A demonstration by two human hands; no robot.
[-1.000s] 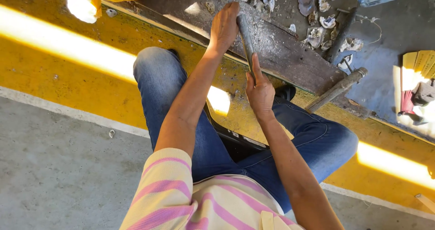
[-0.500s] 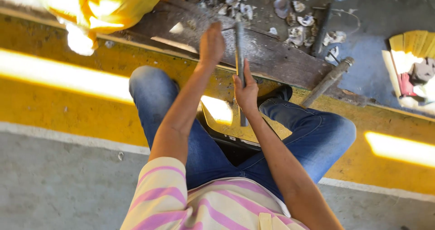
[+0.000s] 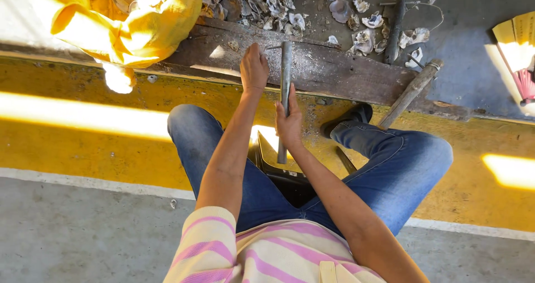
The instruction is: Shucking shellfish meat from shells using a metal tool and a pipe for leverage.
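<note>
Reaching forward, left hand (image 3: 254, 70) rests knuckles-up, fingers curled, on the dark plank (image 3: 345, 79); whether it holds anything, cannot tell. Just beside it, right hand (image 3: 289, 122) is wrapped around the metal rod (image 3: 285, 88), tip on plank.

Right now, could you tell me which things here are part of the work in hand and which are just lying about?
In use:
- metal bar, gripped by the right hand
- dark wooden plank, under the left hand
- shells heaped beyond the plank

Lying about:
- wooden-handled tool leaning by the knee
- yellow sack
- yellow fan
</note>
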